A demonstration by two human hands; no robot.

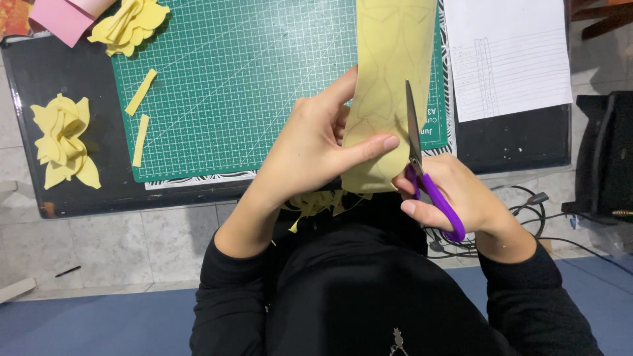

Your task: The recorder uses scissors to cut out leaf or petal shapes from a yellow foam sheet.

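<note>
The left hand (316, 148) pinches a long yellow foam sheet (389, 72) marked with pencilled petal outlines, thumb across its lower part. The right hand (461, 198) grips purple-handled scissors (422, 165), blades pointing away along the sheet's right edge. The sheet's long axis runs away from the body, over the green cutting mat (231, 92) on the dark table (514, 138), with open room to the left.
</note>
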